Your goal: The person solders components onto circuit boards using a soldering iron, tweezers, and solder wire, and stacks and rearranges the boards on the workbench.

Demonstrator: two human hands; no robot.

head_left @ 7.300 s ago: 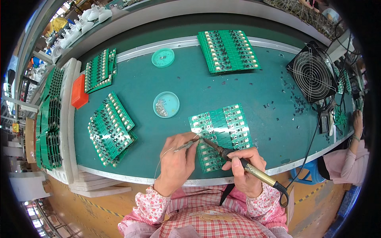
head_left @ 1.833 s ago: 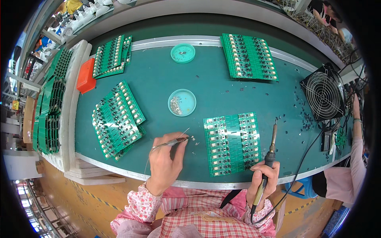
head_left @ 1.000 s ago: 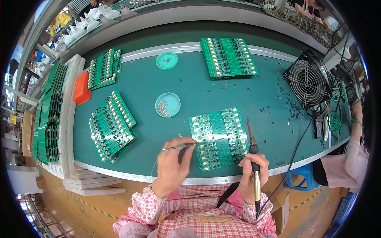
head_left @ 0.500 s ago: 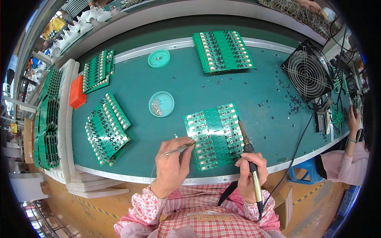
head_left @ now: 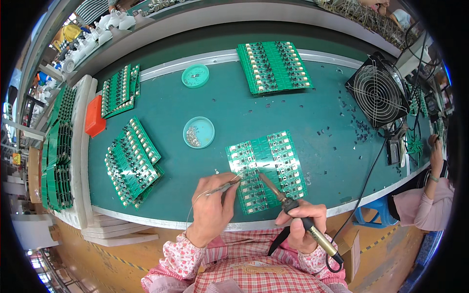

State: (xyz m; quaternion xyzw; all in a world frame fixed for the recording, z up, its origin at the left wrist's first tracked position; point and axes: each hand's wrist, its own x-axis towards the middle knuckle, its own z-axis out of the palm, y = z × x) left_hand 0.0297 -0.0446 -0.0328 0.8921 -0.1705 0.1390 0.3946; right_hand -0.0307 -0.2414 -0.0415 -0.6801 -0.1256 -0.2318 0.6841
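Note:
A green circuit board with rows of small parts down both sides lies flat in front of me. My right hand is wrapped around a soldering iron, whose tip rests over the board, near the inner edge of its left rows. My left hand, at the board's left edge, pinches slim metal tweezers pointing at those same rows. A thin solder wire loops along this hand toward the board. Whether the iron's tip touches the board cannot be made out.
Stacked boards lie at left, far left and far middle. Two round dishes hold small parts. A red box stands left. Black chips lie scattered near a fan. A cord crosses the right side.
My right hand has swung the soldering iron's tip leftward, from the board's right rows to its left rows. My left hand has barely moved.

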